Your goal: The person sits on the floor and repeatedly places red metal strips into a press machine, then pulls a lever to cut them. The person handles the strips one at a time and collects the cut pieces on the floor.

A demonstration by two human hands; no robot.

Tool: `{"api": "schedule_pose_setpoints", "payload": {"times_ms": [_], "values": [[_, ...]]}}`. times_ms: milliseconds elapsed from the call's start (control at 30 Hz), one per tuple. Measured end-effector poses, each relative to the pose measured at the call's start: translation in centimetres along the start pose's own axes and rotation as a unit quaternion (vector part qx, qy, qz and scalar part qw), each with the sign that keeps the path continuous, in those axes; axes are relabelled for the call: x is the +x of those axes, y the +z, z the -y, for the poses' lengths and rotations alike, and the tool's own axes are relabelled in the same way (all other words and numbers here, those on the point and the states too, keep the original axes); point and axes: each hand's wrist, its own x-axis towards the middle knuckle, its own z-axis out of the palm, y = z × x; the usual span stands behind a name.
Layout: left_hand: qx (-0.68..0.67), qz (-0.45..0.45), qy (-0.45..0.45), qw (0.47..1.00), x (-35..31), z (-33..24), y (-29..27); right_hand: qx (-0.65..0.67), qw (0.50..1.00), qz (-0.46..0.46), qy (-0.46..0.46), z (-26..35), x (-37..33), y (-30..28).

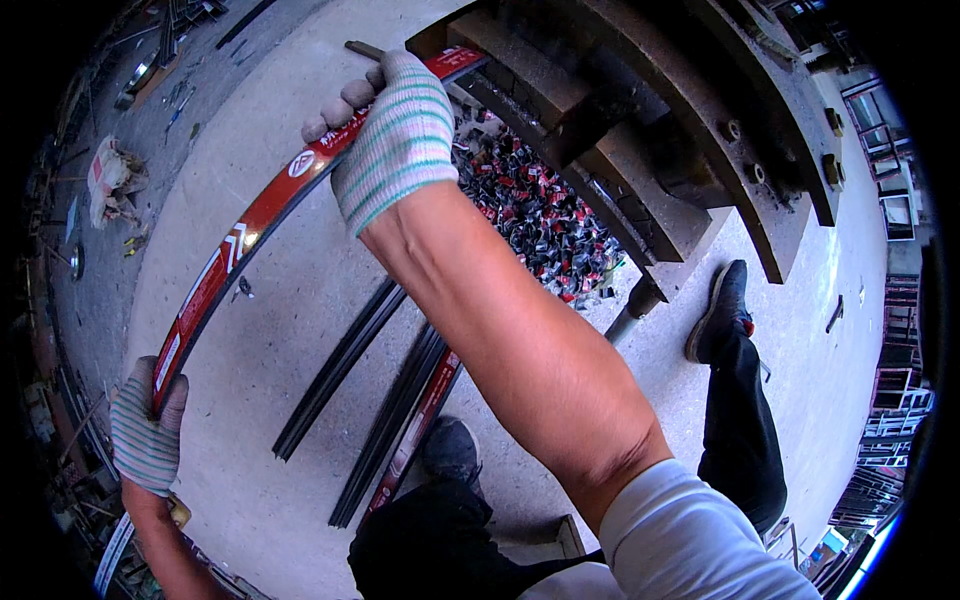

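Observation:
A long red profile strip (215, 275) with white printing and a dark edge runs from the lower left up to the machine; the fisheye bends it. My left hand (148, 430), in a striped knit glove, is closed around its near end. Higher up, my right hand (395, 130), gloved alike, grips the strip close to the machine, fingers wrapped over it. The strip's far end reaches the opening of a heavy dark steel press (640, 130). Beside my right fingertips a short dark bar (364, 49) sticks out; its other end is hidden.
Below the press lies a pile of small black and red offcuts (540, 215). Dark profiles (395, 430) lie on the floor near my left shoe (452, 452). My right shoe (722, 305) stands beside the press. A crumpled sack (112, 180) and scattered parts lie left; metal frames (895, 400) stand right.

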Motion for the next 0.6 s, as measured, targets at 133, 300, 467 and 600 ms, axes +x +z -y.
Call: {"api": "schedule_pose_setpoints", "payload": {"times_ms": [133, 300, 467, 600], "values": [[0.006, 0.053, -0.024, 0.998, 0.4, 0.2, -1.0, 0.000, 1.000, -0.003, -0.007, -0.3, -0.1, 0.2], [-0.036, 0.100, -0.085, 0.991, -0.1, -1.1, -1.8, 0.007, 1.000, 0.004, 0.002, -0.2, -0.5, -0.1], [-0.056, 0.120, -0.111, 0.985, -0.8, -2.2, -2.7, 0.016, 0.999, -0.008, 0.030, -0.2, -0.9, -0.1], [-0.086, 0.124, -0.085, 0.985, -0.6, -2.4, -2.9, 0.014, 1.000, -0.013, 0.015, 0.5, -1.4, 0.0]]}}
